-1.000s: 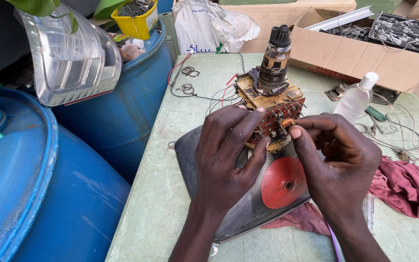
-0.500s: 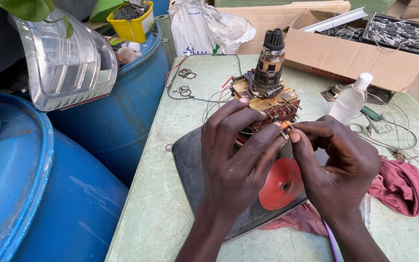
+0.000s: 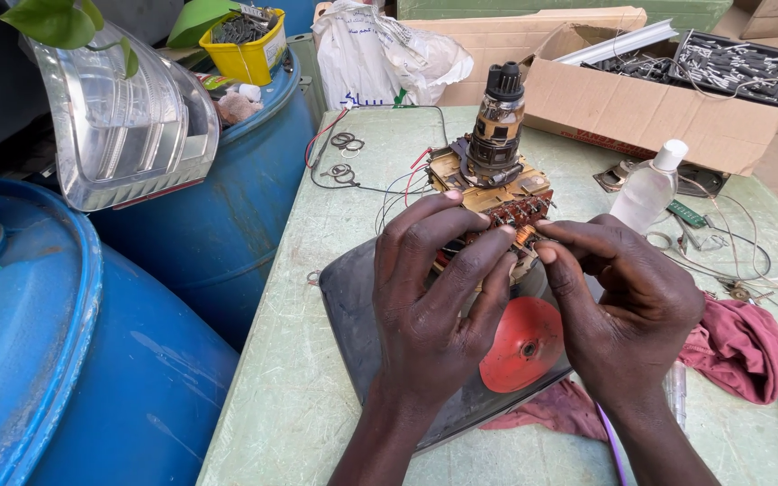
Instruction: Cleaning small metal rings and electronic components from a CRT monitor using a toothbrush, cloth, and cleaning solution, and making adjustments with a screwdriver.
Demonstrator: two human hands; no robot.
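Motor armature assembly (image 3: 493, 171): dense, rigid, top-heavy, with fragile copper windings.
My left hand (image 3: 434, 297) grips its base; right hand (image 3: 628, 306) pinches a small copper coil (image 3: 524, 236). Best held by the frame.

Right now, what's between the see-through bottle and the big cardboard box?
In the head view, a small dark metal part lies on the green table between the clear bottle and the cardboard box.
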